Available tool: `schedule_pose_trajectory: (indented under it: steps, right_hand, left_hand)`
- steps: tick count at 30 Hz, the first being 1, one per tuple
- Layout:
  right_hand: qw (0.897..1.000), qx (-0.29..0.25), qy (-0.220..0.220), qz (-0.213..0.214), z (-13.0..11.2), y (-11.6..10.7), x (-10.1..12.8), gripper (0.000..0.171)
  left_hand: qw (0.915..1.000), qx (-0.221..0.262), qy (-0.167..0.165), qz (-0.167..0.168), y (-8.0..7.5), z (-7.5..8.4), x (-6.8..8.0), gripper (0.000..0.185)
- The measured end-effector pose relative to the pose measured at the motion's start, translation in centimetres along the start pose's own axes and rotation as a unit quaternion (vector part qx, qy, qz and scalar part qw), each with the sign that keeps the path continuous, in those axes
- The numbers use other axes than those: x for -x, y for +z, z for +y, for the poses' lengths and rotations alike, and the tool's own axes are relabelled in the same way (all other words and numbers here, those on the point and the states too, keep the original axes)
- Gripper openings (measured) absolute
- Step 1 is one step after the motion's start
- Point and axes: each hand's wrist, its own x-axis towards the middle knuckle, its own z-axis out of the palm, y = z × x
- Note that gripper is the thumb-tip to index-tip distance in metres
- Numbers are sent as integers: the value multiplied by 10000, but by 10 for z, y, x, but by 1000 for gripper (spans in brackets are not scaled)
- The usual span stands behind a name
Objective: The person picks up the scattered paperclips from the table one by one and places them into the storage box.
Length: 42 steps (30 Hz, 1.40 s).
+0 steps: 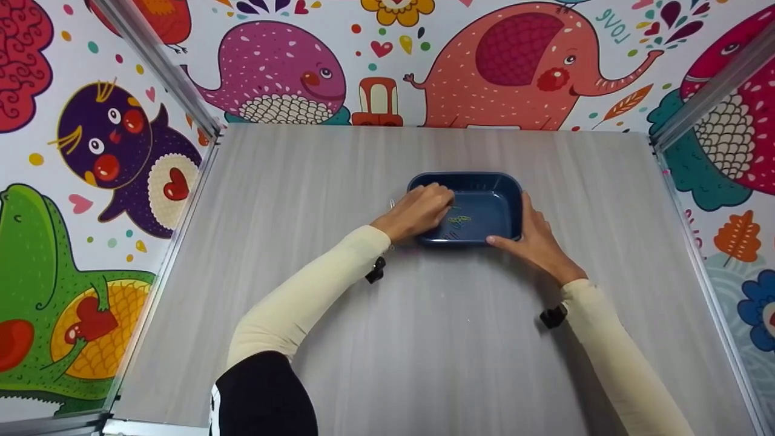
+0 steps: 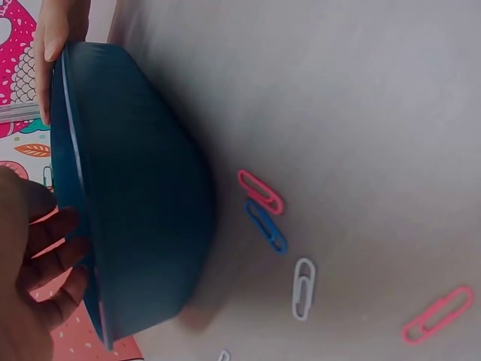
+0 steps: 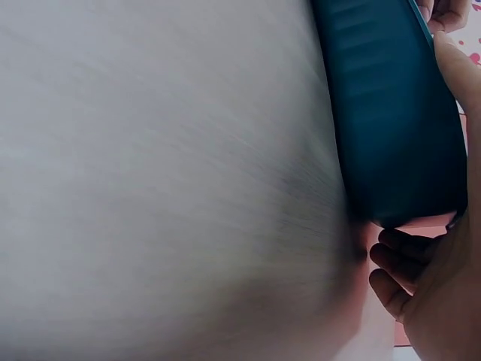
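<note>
The dark blue tray (image 1: 484, 209) sits a little above the middle of the head view, on the grey wood-grain counter (image 1: 339, 339). A few paper clips (image 1: 459, 219) lie on its floor, one of them yellow-green; the rest are too small to tell apart.

My left hand (image 1: 418, 211) reaches over the tray's left rim with the fingers curled down inside, close to those clips. Whether the grip has closed on a clip or is only touching the tray floor, I cannot tell. My right hand (image 1: 536, 239) lies flat against the tray's right wall, thumb along the near corner, fingers straight, a released grip that only steadies the tray.

In the left wrist view the tray's outer wall fills the left side, and loose clips lie on the counter just beside it: a pink clip (image 2: 261, 191) and a blue clip (image 2: 265, 226) almost touching, a white clip (image 2: 303, 288) below them, and another pink clip (image 2: 437, 313) well apart at the lower right.

Both my arms wear cream sleeves (image 1: 303, 297).

The counter is pale with fine streaks running away from me. It is boxed in by metal rails (image 1: 160, 60) and walls papered with bright cartoon animals: a pink elephant (image 1: 514, 66) at the top, a purple whale (image 1: 278, 72) to its left, a green creature (image 1: 36, 284) at the lower left.
</note>
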Motion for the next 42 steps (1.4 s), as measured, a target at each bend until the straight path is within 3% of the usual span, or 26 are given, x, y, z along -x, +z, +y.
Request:
schedule_pose_trajectory:
  steps: [10,25,33,42]
  right_hand:
    - [9996,-251,30,161,3,5,2,131]
    - [9997,-155,107,185,2,8,1,131]
    - [9995,-238,102,191,3,8,2,130]
    - [9994,-243,131,230,3,6,3,130]
  left_hand:
    - [9995,-276,95,-79,1,3,-9,23]
    - [9979,-526,321,-187,3,4,-14,27]
    - [9984,-454,326,-71,-5,3,0,23]
    - [9978,-279,488,344,-13,3,28,23]
